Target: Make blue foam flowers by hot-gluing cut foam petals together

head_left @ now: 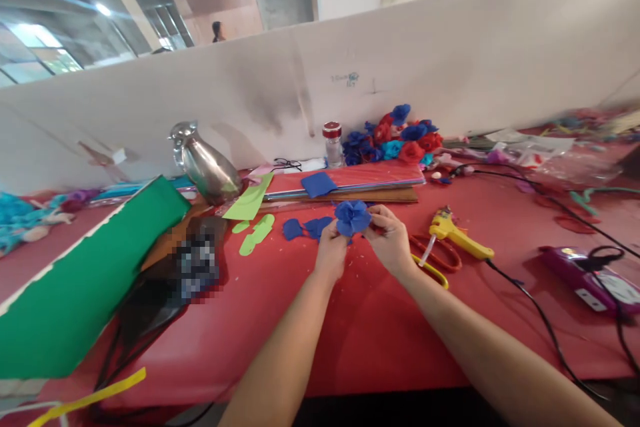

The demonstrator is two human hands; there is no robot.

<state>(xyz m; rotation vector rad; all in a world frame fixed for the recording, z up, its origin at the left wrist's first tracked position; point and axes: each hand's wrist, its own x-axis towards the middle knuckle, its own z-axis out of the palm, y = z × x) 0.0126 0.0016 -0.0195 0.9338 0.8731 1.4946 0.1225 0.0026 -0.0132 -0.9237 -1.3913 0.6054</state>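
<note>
A blue paper flower [352, 217] is held up over the red table [360, 327] between both my hands. My left hand [331, 250] pinches its lower left side with closed fingers. My right hand [391, 240] grips its right side, fingers curled. Loose blue petal pieces [306, 227] lie on the table just left of my left hand. A blue square sheet [319, 184] rests on a stack of red sheets [370, 175] behind the flower.
A yellow glue gun [457, 233] with a black cord and red scissors [436, 255] lie right of my right hand. A pile of finished red and blue flowers [395, 135] sits by the white wall. A silver jug [204, 163], green sheet [85, 277] and green cutouts [256, 233] lie left.
</note>
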